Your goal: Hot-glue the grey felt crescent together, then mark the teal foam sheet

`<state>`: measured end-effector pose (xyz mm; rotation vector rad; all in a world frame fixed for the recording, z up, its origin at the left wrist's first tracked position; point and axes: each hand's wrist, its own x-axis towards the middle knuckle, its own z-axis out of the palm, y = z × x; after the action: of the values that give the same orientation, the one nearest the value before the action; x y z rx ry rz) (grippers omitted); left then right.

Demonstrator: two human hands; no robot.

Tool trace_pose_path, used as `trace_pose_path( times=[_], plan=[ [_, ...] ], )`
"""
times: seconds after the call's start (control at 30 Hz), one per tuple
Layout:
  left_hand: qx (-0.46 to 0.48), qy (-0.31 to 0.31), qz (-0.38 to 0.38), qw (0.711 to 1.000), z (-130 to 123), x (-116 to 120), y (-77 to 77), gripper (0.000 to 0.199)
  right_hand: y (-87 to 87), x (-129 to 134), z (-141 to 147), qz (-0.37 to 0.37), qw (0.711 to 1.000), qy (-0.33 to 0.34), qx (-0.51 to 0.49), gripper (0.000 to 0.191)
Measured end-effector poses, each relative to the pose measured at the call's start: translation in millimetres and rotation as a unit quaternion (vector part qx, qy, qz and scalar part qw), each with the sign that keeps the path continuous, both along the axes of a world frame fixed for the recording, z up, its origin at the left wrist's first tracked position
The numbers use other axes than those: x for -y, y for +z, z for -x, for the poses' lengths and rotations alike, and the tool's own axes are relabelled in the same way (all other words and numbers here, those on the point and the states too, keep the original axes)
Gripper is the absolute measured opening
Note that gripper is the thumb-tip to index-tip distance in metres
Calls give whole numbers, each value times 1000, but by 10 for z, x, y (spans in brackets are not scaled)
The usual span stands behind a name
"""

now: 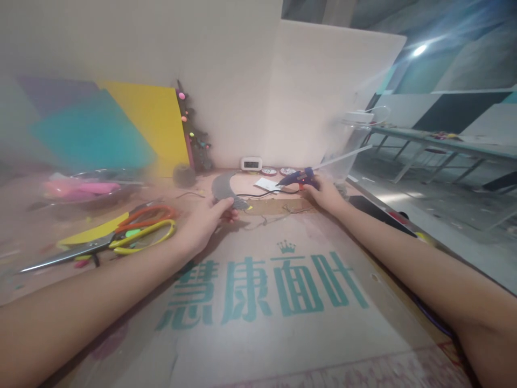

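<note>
My left hand [214, 218] pinches the lower end of a grey crescent-shaped piece [223, 187] between thumb and fingers. A small yellow bit [250, 207] shows at the tip of that piece. On the right, my right hand [323, 191] is wrapped round a dark blue glue gun [297, 179], whose nozzle points left toward the crescent. A clear glue stick [343, 156] sticks out from the back of the gun. The nozzle and the crescent are apart. A dark cord [258, 194] runs between the two hands.
Scissors with orange and yellow handles [141, 231] lie at left, near a pink item [86, 188]. A small white digital clock [251, 164] stands against the back panel, beside a decorated dark branch [197, 140] and coloured sheets [97, 129]. Printed cardboard [258, 334] covers the table front.
</note>
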<state>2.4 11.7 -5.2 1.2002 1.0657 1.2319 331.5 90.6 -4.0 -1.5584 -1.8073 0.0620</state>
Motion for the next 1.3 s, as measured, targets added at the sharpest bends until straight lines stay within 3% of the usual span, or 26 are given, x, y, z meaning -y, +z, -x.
trace_pose_path(
  times=[0.33,0.57,0.67,0.73,0.83,0.93,1.07,1.2,1.3],
  plan=[
    [-5,-7,-9,1000,-2,1,5,25,-98,-89,-76,3,1000,-6,-3,40],
    [-13,-4,-4,1000,-5,14,7,26,-51,-17,-78,-97,986,-122,-63,19],
    [-6,-9,-12,1000,-9,21,26,27,35,88,-34,-145,977,-139,-76,20],
    [-6,-12,-15,1000,-10,30,38,27,99,181,49,-184,973,-112,-79,26],
    [-5,-21,-22,1000,-4,35,40,29,201,378,287,-202,976,-11,-74,27],
    [-1,-39,-34,999,10,21,15,34,286,647,623,-124,986,103,-47,20],
    [-16,-55,-58,997,27,-11,-29,36,271,959,977,45,985,168,0,27],
    [-47,-62,-81,994,36,-24,-50,36,128,1034,1069,82,967,240,-14,38],
    [-84,-50,-88,991,40,-16,-46,38,73,1015,1064,117,958,255,-52,39]
  ],
)
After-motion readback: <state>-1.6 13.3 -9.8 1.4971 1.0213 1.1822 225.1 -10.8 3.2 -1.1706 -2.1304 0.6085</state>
